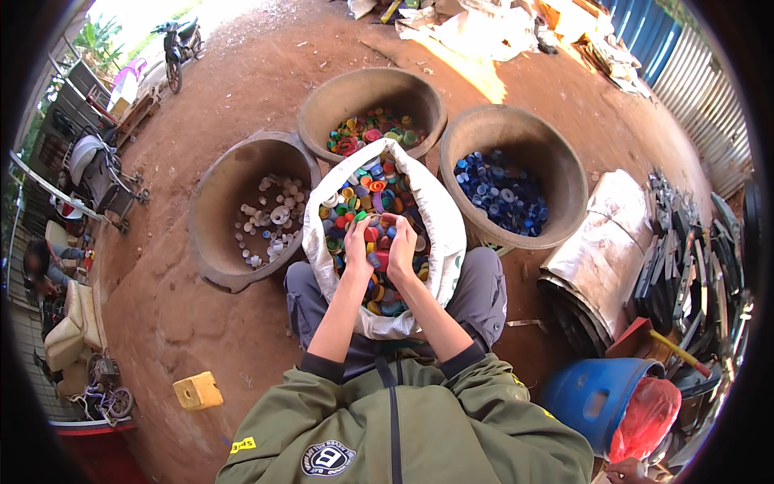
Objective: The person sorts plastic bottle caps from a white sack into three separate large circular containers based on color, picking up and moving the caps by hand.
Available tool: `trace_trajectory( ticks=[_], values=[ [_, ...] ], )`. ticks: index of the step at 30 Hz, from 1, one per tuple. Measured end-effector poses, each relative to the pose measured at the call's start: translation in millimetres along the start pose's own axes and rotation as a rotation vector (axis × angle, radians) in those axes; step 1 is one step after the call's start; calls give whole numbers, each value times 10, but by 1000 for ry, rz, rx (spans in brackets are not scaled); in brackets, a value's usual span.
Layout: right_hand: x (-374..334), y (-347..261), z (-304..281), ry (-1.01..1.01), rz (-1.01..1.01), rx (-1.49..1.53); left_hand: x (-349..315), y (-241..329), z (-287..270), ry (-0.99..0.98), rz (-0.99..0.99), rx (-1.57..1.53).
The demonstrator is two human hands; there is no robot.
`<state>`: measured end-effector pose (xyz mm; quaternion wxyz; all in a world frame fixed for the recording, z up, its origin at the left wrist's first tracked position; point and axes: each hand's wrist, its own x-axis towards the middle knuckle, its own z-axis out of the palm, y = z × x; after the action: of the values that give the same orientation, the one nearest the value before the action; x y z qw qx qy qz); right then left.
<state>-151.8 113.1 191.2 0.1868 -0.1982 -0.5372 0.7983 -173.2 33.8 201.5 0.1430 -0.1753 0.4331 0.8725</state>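
Observation:
Between my knees stands a white woven sack [446, 230] with its rim rolled down, full of mixed coloured plastic bottle caps [387, 305]. My left hand [358, 246] and my right hand [402, 248] are cupped together over the pile, fingers curled around a scoop of caps. Red, grey and green caps show between them. Three large brown tubs surround the sack. The left tub [211, 194] holds white caps [280, 215], the far tub [339, 97] holds red, green and yellow caps [372, 135], and the right tub [560, 157] holds blue caps [504, 194].
On my right lie a folded white sheet bundle [601, 230], a heap of dark strips [685, 274] and a blue barrel [584, 399] with a red plastic bag. A yellow block [197, 391] rests on the dirt at left. Another person [48, 270] sits far left; a hand [629, 470] shows bottom right.

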Motion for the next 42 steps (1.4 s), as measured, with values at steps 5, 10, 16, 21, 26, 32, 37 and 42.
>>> trace_trajectory(
  ticks=[5, 10, 16, 21, 26, 32, 37, 42],
  values=[
    [11, 115, 20, 112, 360, 389, 263, -101, -310, -57, -23, -190],
    [-182, 345, -94, 29, 449, 187, 353, -58, -370, -96, 9, -290],
    [-413, 19, -201, -114, 853, 270, 368, 47, -277, -147, -14, -354],
    [-205, -106, -377, -181, 760, 371, 287, 178, -390, -209, 20, -262],
    [-103, -354, -417, -231, 624, 577, 130, 240, -392, -195, -120, -148],
    [-55, -408, -368, -372, 416, 334, 44, 145, -456, -281, -283, -82],
    [-40, -351, -320, -283, 203, 3, -132, 175, -240, -283, -104, 220],
    [-31, -370, -283, -230, 24, -342, -305, 292, -123, -302, -68, 402]
  ],
)
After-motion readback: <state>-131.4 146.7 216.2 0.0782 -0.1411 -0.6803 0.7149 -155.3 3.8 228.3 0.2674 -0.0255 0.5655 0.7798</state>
